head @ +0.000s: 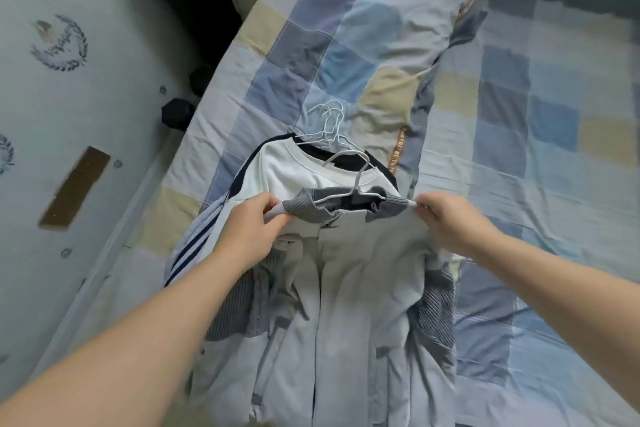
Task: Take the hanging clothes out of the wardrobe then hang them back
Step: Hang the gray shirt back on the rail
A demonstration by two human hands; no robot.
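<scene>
A pale grey jacket (346, 288) with a ribbed grey collar lies on top of a pile of clothes on the bed. A white hanger (360, 180) sits inside its collar. My left hand (252, 229) pinches the jacket's left shoulder over the hanger's end. My right hand (446, 222) pinches the right shoulder at the hanger's other tip. Under the jacket lies a white sweatshirt (294, 170) with dark stripes on its sleeve. Several thin wire hanger hooks (329, 125) stick out beyond the pile.
The bed carries a patchwork quilt (346, 45) in blue, grey and beige, bunched along the middle. A sheet (540, 156) with the same checks covers the right side. Left of the bed runs a patterned fabric panel (59, 97) with a brown patch. Dark objects (178, 113) sit in the gap.
</scene>
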